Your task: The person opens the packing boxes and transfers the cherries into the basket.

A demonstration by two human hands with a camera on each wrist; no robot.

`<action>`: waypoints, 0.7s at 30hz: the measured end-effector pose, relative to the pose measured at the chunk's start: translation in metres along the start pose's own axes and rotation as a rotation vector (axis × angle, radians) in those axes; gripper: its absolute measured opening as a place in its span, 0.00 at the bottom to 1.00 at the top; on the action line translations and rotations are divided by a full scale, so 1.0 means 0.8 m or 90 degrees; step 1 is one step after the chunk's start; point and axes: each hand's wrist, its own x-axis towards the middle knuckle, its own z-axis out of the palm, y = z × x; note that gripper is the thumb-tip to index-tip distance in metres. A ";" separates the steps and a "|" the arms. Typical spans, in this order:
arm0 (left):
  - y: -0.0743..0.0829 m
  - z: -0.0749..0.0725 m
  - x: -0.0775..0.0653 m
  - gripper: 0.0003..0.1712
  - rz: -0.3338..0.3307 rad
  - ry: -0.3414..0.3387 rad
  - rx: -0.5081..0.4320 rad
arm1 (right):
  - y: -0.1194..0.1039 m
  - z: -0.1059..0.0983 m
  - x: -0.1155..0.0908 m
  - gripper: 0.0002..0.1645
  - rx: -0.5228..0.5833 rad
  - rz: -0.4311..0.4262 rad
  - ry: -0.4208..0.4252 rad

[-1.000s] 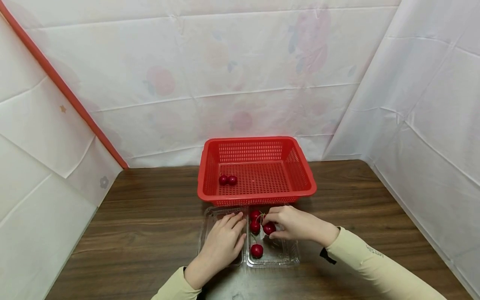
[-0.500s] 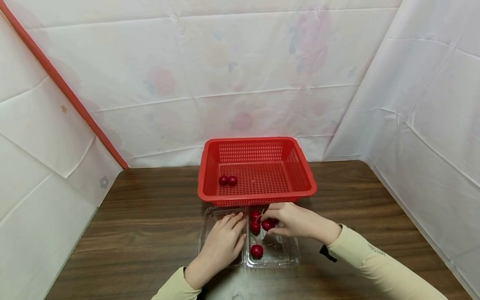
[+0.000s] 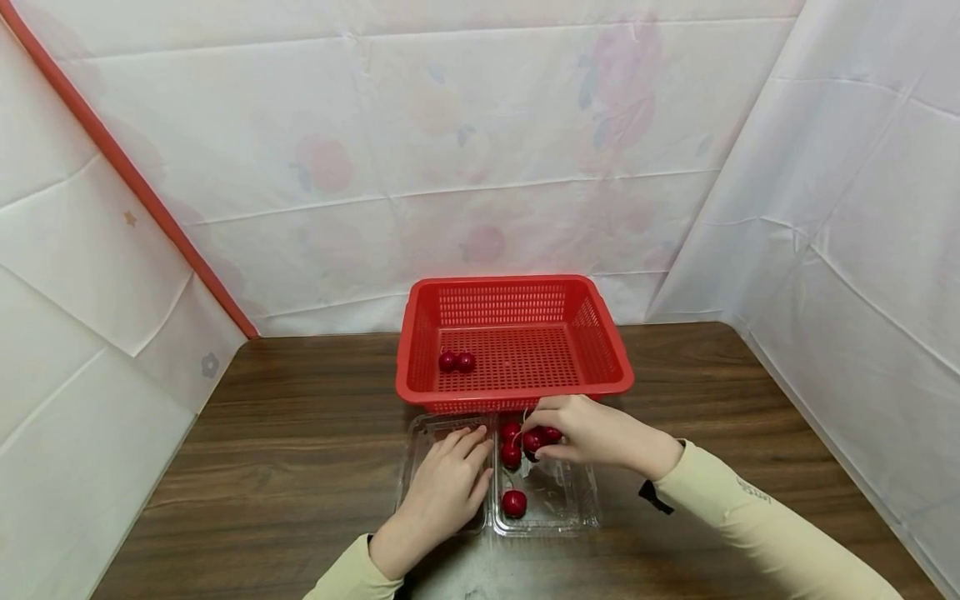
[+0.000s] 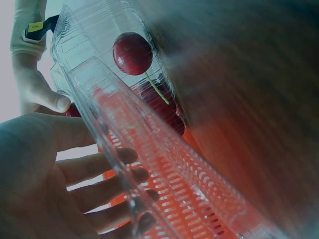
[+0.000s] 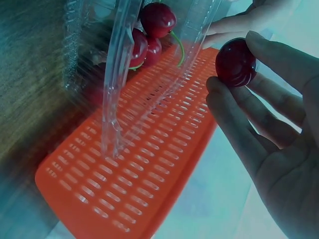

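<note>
A clear plastic clamshell box (image 3: 551, 521) lies unfolded on the table, several red cherries in its right half. My right hand (image 3: 588, 429) is over that half. It pinches a dark red cherry (image 5: 236, 62) between thumb and fingertips, seen clearly in the right wrist view. Just beyond the pinched fruit another cherry (image 3: 552, 434) peeks out. A single cherry (image 3: 513, 503) with a stem sits near the front of the box. My left hand (image 3: 444, 483) rests on the box's left half, fingers extended along the clear plastic; the left wrist view shows those fingers (image 4: 102, 186) spread.
Right behind the box stands a red perforated basket (image 3: 517, 389), with two cherries (image 3: 456, 362) at its left inside. The wooden table (image 3: 300, 442) meets white patterned sheets (image 3: 480, 167) at the back and sides.
My right hand has shifted slightly away from me, toward the basket, lifting the cherry along; another cherry now shows beside it. My left hand has stayed in place.
</note>
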 end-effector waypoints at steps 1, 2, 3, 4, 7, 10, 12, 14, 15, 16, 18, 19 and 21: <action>0.000 0.001 0.000 0.19 0.000 0.001 0.000 | 0.000 0.000 0.000 0.16 -0.002 -0.001 0.000; 0.000 0.002 -0.001 0.19 0.000 0.001 0.001 | 0.000 -0.001 0.000 0.16 -0.004 -0.002 0.000; 0.000 0.002 -0.001 0.19 0.000 0.001 0.001 | -0.001 -0.002 0.000 0.16 -0.005 -0.003 0.001; 0.000 0.002 -0.001 0.19 0.000 0.000 0.001 | -0.001 -0.004 0.001 0.16 -0.005 -0.005 0.003; 0.000 0.002 -0.001 0.19 -0.001 -0.001 0.003 | -0.001 -0.007 0.001 0.16 -0.005 -0.010 0.007; 0.000 0.001 -0.001 0.19 -0.001 -0.001 0.003 | -0.001 -0.010 0.003 0.16 -0.004 -0.017 0.013; 0.000 0.001 0.000 0.19 0.000 -0.002 0.004 | -0.001 -0.012 0.004 0.16 -0.001 -0.019 0.018; 0.000 0.001 0.000 0.19 -0.001 -0.003 0.003 | 0.000 -0.014 0.006 0.16 -0.001 -0.019 0.020; 0.000 0.001 0.000 0.19 -0.001 -0.004 0.003 | 0.000 -0.015 0.007 0.17 0.000 -0.017 0.020; 0.000 0.001 -0.001 0.19 -0.001 -0.004 0.002 | 0.000 -0.016 0.008 0.17 -0.001 -0.015 0.020; 0.000 0.002 -0.001 0.19 -0.001 -0.004 0.001 | 0.001 -0.019 0.010 0.17 -0.004 -0.013 0.017; 0.000 0.002 -0.001 0.19 -0.001 -0.003 0.000 | 0.001 -0.020 0.011 0.18 -0.004 -0.013 0.016; 0.000 0.002 -0.001 0.19 -0.001 -0.003 0.000 | 0.001 -0.023 0.014 0.17 -0.007 -0.012 0.014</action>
